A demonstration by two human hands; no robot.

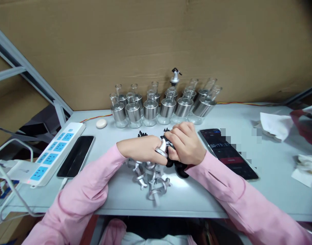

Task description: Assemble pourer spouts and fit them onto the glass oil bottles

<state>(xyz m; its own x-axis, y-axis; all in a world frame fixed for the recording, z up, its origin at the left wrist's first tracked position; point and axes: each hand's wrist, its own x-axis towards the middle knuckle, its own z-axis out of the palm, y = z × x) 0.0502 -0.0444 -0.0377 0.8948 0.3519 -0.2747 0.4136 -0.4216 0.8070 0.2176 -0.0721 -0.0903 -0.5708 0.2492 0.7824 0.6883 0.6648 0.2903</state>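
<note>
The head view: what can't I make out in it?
All from the head view:
Silvery piece between the hands: partly covered by the left hand; the right hand's grip is hidden by its own back.
Back-row bottles: lower parts hidden by front-row bottles.
Lit phone: mosaic blocks mask part.
Small black parts: too small for exact shape.
Reddish item: cut off by the right edge.

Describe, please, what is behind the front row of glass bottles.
Behind the front row stands a second row of similar bottles; a silver-and-black pourer rises there, before brown cardboard. The front bottles cover most of the back ones' lower parts.
</note>
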